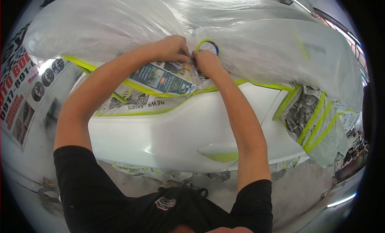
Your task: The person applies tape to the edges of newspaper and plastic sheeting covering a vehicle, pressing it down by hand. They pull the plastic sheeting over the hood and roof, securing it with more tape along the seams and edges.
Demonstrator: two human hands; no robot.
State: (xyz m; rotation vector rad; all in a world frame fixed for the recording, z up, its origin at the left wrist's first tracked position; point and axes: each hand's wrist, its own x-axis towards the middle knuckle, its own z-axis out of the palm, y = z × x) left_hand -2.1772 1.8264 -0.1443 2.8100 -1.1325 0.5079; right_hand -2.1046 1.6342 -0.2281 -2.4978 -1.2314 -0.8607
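Observation:
My left hand (173, 49) is closed, its fingertips pinched at the lower edge of the clear plastic sheet (120, 20). Close beside it, my right hand (209, 63) is closed on a roll of yellow-green masking tape (217, 48) with a blue core. The roll stands up against the plastic behind the fingers, and the hand covers its lower part. Just below both hands lies masking newspaper (160, 78), edged with strips of the same tape. Under it curves a white car body panel (176, 130). What exactly the fingertips press together is partly hidden.
At the right, more newspaper (301, 114) is taped over a part that sticks out from the car. A recessed handle shape (219, 152) sits low on the panel. A printed banner (30, 84) hangs at the left. Concrete floor (294, 185) shows below the car.

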